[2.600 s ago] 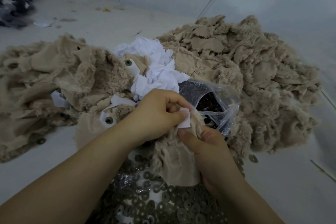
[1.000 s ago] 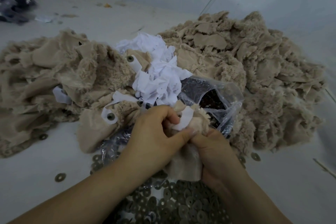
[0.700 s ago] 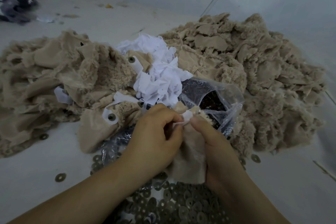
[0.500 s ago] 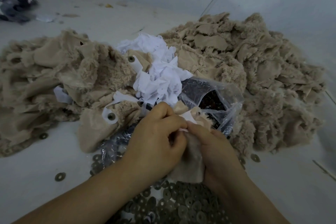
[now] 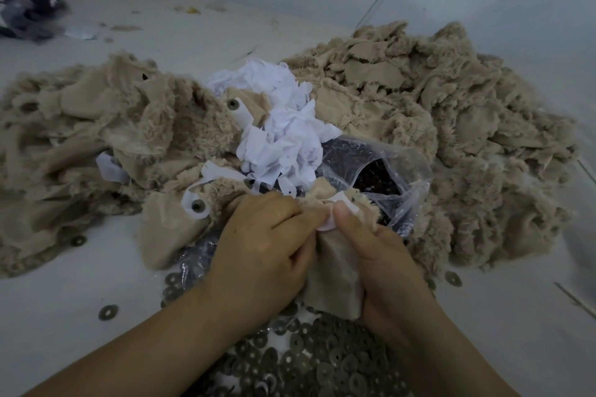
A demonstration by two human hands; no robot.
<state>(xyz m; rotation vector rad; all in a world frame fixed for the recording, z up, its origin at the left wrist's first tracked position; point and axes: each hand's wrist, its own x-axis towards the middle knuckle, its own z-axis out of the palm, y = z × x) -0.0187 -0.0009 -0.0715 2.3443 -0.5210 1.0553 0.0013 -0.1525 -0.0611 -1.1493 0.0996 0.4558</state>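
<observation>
Both hands meet at the centre over a small beige plush fabric piece. My left hand grips its left side with curled fingers. My right hand holds its right side, the thumb pressing a small white patch at the top edge. The two hands touch at the patch. What lies under the patch is hidden.
Beige plush pieces are piled at the left and right. White patches are heaped between them. An open clear plastic bag holds small dark parts. Several metal washers lie near me on the white table.
My hands have drawn close together on the plush piece. My right thumb has moved up onto the white patch. My left fingers have closed in beside it.
</observation>
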